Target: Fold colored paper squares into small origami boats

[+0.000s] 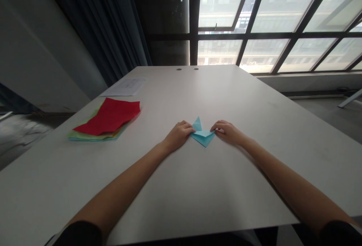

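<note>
A small piece of light blue folded paper lies on the white table in front of me, with one pointed flap sticking up at the back and a pointed corner toward me. My left hand pinches its left end between thumb and fingers. At the opposite end, my right hand grips the right corner with its fingertips. Parts of the paper under the fingers are hidden.
To the left on the white table is a stack of coloured paper sheets, a red sheet on top and green, yellow and blue edges below. Behind it lies a printed white sheet. Two round holes mark the table's far end, near the windows.
</note>
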Motion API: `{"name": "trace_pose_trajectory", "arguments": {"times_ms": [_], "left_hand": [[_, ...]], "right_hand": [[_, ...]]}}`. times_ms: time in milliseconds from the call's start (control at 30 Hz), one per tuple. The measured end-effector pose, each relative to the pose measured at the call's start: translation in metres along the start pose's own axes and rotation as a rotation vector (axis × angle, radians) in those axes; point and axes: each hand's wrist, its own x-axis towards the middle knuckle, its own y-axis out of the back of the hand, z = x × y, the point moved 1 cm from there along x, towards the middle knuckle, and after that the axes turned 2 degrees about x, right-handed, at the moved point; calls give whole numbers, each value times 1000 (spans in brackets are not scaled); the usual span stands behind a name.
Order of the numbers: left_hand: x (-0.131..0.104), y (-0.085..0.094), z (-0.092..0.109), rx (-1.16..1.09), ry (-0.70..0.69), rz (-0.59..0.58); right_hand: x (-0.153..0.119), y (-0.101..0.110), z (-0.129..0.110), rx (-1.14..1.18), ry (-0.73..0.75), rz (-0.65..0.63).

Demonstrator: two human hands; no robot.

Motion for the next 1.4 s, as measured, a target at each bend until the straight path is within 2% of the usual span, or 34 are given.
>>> {"name": "trace_pose_trajectory", "arguments": {"times_ms": [233, 467, 533, 633, 800, 1200, 1400], "left_hand": [[0, 1, 1, -10, -27, -92], [1, 7, 7, 120, -41, -156], [2, 8, 17, 191, -1, -152], [2, 7, 35, 294, 129, -104], [-1, 2, 57, 335, 253, -94], [-1, 2, 63, 337, 284, -85], [-1, 1, 64, 342, 313, -71]], "right_hand": [[-2, 2, 2, -16, 42, -10], [-2, 4, -4, -90, 109, -38], [-1, 3, -9, -151, 93, -32], [1, -3, -18, -241, 70, -17], [2, -14, -28, -267, 108, -47], [2, -14, -36, -338, 37, -116], [3, -4, -31, -354, -33, -120]]}}
